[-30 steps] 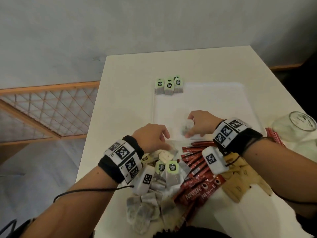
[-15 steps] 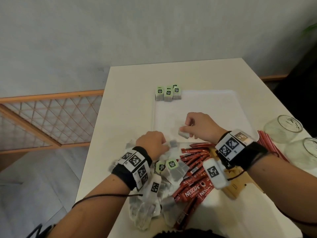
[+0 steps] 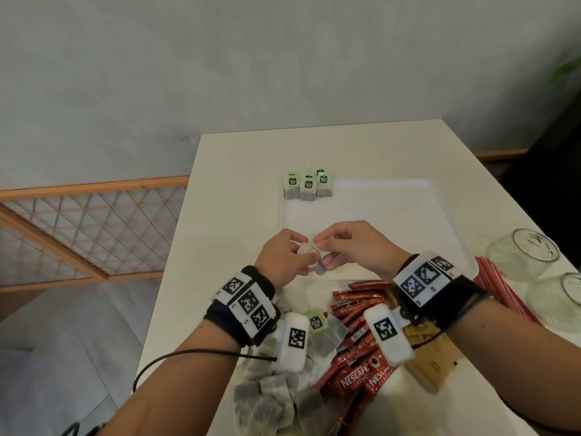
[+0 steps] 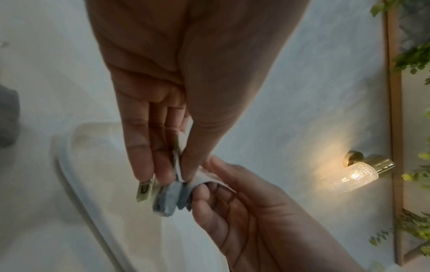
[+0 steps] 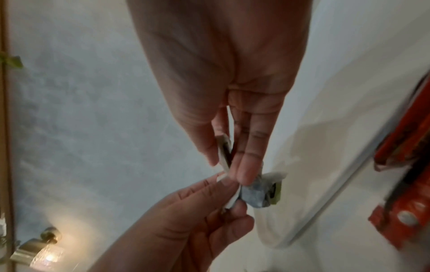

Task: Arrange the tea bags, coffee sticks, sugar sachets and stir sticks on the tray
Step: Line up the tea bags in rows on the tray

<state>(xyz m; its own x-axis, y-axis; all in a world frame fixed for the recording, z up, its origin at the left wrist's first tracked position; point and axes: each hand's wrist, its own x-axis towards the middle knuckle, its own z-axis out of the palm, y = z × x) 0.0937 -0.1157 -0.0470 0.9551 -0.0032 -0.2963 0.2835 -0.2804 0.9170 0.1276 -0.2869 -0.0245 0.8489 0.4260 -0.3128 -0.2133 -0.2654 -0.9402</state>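
**Tea bag in both hands above the tray's near edge**

Grey wall behind; white surface (image 3: 239,247) runs away from the viewer. Wooden lattice screen (image 3: 94,228) stands to the left, below the surface level.

White tray (image 3: 393,215) lies mid-surface, mostly bare. Three tea bags with green tags (image 3: 307,186) stand in a row at its far left corner.

Near edge of the surface holds the unsorted stock: loose pile of tea bags (image 3: 276,394) near left, red coffee sticks (image 3: 358,341) beside them, brown sugar sachets (image 3: 424,363) to the right. Red stir sticks (image 3: 503,294) lie at the right, next to two glass jars (image 3: 522,256).

Left hand (image 3: 283,259) and right hand (image 3: 355,250) meet over the tray's near left part. Both pinch one tea bag (image 4: 170,195) between thumb and fingers (image 4: 142,156), held clear of the tray. Wrist views show its grey pouch hanging below the fingertips with white paper folds above and a green tag (image 5: 275,191) alongside.

Judgement: step in hand is tidying this bag, likely tucking string and tag, before setting it down. To do it well:
- keep the pinch light; the paper pouch looks thin and could tear
- fold the tag flat against the pouch, green face outward
- carry it to the far left and stand it just beside the existing row, same orientation.
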